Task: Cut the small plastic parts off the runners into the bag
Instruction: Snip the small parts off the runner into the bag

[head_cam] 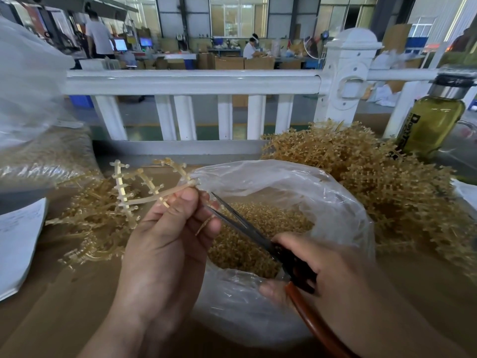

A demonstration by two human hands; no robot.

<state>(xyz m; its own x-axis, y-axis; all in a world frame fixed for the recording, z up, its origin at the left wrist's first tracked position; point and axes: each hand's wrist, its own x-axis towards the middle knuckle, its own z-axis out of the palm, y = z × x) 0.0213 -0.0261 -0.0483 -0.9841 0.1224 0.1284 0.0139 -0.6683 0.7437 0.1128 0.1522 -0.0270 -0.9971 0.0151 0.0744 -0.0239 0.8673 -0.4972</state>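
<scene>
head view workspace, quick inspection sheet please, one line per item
surface: brown cardboard-like tabletop.
job's things: clear plastic bag holding small tan cut parts; tan plastic runner; black scissors, blades apart over the bag; left pile of tan runners; right pile of tan runners.
clutter: bottle of yellow-green liquid; white papers.
grippers: left hand pinches the runner; right hand grips the scissors.
cables: nothing seen.
surroundings: white railing; factory hall with people beyond.

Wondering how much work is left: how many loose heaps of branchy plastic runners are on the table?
2. The left heap lies beside the open bag; the larger right heap lies beyond the bag, by the bottle. The sack at far left may hide more.
</scene>
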